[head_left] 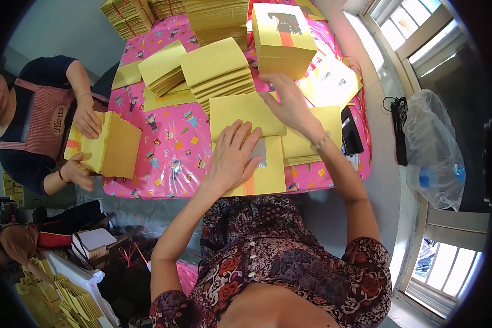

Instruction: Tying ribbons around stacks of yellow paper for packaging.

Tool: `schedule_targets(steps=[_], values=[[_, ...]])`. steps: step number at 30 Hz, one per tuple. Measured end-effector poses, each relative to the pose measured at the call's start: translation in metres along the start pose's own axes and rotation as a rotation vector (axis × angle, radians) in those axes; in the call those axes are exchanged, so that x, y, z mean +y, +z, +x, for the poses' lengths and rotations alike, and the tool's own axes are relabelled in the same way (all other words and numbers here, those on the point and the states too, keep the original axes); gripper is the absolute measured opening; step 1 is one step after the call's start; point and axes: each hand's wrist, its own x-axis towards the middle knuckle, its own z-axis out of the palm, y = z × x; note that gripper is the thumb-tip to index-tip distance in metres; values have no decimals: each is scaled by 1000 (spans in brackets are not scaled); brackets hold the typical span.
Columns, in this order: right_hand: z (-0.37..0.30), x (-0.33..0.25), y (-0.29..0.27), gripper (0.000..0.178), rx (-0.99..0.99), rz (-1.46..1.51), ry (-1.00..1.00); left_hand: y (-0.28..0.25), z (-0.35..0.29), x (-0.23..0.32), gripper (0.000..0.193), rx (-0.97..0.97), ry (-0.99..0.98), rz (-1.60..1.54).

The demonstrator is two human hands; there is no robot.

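Note:
My left hand lies flat, fingers spread, on a yellow paper envelope with a grey patch and an orange strip. This piece is at the table's front edge, and its upper part extends away from me. My right hand is stretched out with nothing in it, over the right end of that upper part. Beside it, partly under my right wrist, sits a low stack of yellow envelopes. Whether the right fingers touch the paper I cannot tell. Beyond my hands lies a fanned pile of yellow envelopes.
A tall yellow stack and tied bundles stand at the back of the pink-covered table. A dark phone lies at the right edge. On the left, a co-worker in an apron handles a thick yellow block.

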Motion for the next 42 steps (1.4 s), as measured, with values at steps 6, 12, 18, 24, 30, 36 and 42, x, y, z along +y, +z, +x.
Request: schedule_targets(steps=[6,12,18,24,30,36,42], values=[[42,21,38,29,-550,167,143,5,1,0,65,10,-10,4],[45,17,38,24,-570,170,126,5,-1,1,63,16,-36,-12],[41,18,41,23,-531,153,102,6,-2,1,61,11,-37,-28],[37,14,42,23,-496,130,72,7,-3,-1,59,-9,-39,-35],[32,9,40,23,-462,113,103,7,-2,0,55,-56,-57,-56],[14,-5,26,18,33,-28,-201,6,-4,0,57,-92,-80,-61],[-43,-28,-17,15,-393,84,34,3,-5,-1,59,-144,-72,-51]])
